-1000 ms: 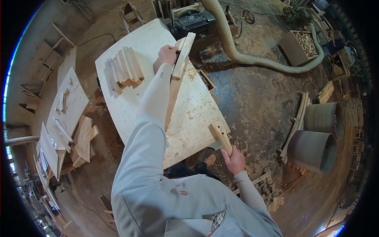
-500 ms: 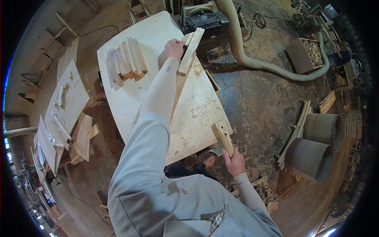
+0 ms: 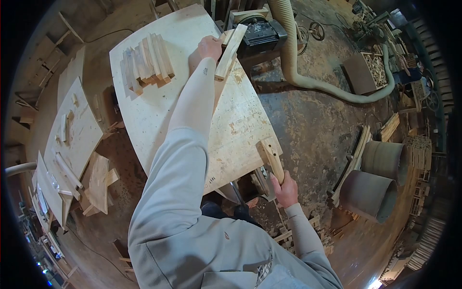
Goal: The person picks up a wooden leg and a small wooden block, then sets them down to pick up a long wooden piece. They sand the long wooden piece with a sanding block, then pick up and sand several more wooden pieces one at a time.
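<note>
My left hand is on the far part of a pale plywood table, its fingers closed at the edge of a pale wooden strip. The fingertips are partly hidden there. At the table's near right corner, my right hand grips the lower end of a short wooden piece with dark holes in it. The far end of that piece meets the table corner. A row of several wooden pieces lies on the table, left of my left hand.
A black motor stands beyond the table, beside a ribbed hose that runs along the floor. On the right are two large cylinders and a box of wood scraps. Boards with offcuts stand left.
The view has shifted slightly, so the table and motor appear higher. Both hands keep nearly the same places against the table and wood. More under the near table edge now shows.
</note>
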`<state>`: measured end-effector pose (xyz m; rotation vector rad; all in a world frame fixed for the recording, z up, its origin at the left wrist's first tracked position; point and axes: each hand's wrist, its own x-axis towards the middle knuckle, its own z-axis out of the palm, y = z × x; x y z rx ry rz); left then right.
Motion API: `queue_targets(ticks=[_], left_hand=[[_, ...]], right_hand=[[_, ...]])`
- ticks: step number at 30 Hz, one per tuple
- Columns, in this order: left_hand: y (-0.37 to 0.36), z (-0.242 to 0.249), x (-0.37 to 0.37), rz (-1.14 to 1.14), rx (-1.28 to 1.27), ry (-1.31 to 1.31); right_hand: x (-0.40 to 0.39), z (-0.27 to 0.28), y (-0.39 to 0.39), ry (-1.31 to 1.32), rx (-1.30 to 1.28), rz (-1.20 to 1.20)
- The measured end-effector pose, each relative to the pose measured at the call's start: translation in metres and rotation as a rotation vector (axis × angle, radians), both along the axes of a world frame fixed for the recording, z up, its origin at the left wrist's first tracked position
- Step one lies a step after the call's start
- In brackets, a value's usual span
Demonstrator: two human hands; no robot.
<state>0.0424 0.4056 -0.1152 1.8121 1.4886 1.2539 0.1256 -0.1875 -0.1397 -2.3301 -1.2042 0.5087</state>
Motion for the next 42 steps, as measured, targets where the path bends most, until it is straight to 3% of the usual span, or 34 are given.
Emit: queue_targets(ticks=[16,22,31,33,37,39,42], left_hand=[[0.003,-0.011,0.003,0.020,0.060,-0.005],[-0.002,-0.019,0.004,0.012,0.099,-0.029],[-0.024,0.006,-0.007,-0.045,-0.068,-0.375],[-0.021,0.010,-0.014,-0.146,-0.234,-0.676],[-0.050,0.021,-0.036,-0.189,-0.152,-0.602],[-0.095,0.029,-0.050,-0.358,-0.053,-0.579],[-0.174,0.018,-0.067,-0.582,-0.003,-0.336]], right_hand=[[0.001,-0.017,-0.004,-0.044,0.080,-0.008],[-0.002,0.002,-0.002,-0.053,-0.010,-0.017],[-0.006,0.021,-0.004,-0.033,-0.012,-0.037],[-0.006,0.026,-0.004,-0.022,-0.040,-0.035],[-0.007,0.043,-0.003,-0.019,-0.096,-0.041],[-0.011,0.059,-0.001,-0.032,-0.004,-0.031],[-0.011,0.057,-0.004,-0.056,0.083,-0.059]])
